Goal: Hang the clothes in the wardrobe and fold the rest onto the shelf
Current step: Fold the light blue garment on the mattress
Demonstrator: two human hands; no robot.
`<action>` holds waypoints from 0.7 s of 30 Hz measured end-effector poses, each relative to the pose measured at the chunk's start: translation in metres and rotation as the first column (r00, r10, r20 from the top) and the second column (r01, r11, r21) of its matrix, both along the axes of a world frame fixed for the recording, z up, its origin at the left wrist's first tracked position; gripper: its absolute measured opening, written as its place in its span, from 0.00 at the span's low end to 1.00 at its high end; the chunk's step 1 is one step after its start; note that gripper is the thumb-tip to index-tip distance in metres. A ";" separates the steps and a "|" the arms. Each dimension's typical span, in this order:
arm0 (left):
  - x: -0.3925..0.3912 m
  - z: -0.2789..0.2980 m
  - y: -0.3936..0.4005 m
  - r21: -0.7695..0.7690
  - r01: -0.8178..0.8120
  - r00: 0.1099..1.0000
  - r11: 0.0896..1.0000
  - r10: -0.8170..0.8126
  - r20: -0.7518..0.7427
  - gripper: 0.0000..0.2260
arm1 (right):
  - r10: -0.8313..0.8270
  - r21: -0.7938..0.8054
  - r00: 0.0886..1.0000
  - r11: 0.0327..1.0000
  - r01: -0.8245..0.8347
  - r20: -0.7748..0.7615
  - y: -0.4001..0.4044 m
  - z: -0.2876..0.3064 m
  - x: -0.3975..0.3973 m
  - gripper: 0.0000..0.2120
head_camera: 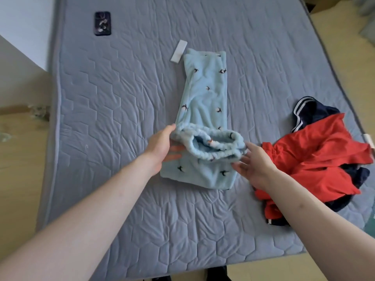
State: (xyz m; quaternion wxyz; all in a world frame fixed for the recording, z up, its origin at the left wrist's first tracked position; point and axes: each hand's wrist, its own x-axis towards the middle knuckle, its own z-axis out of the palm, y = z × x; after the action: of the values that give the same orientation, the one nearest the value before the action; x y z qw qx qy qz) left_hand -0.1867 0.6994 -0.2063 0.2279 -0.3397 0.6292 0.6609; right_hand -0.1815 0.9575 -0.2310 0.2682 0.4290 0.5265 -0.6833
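Grey quilted mattress (121,98), wooden floor (18,159).

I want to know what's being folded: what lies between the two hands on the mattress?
In the head view, the elastic waistband end of the light blue fleece pants lies between the left hand and the right hand, both touching it.

Trousers (205,102) mid-mattress (121,199), jacket (316,157) right, phone (102,23) far left.
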 end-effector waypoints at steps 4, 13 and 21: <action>-0.036 -0.026 0.004 -0.089 -0.010 0.999 0.996 0.006 -0.049 0.18 | -0.012 -0.015 0.998 1.000 0.011 -0.054 0.001 -0.018 -0.036 0.19; 0.008 -0.123 -0.015 -0.480 0.366 0.924 0.797 -0.249 0.291 0.35 | 0.541 0.510 0.822 0.663 -0.548 0.180 0.004 -0.107 -0.005 0.45; 0.025 -0.175 -0.008 -0.225 0.059 0.945 0.972 0.019 0.328 0.35 | 0.380 0.379 0.918 0.837 -0.395 0.117 -0.003 -0.161 0.013 0.20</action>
State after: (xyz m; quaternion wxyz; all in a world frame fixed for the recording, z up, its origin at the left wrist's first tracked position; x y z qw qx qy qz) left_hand -0.1622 0.6914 -0.3818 0.2947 -0.4625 0.6589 0.5149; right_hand -0.1690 0.9541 -0.3919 0.3186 0.3715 0.7239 -0.4864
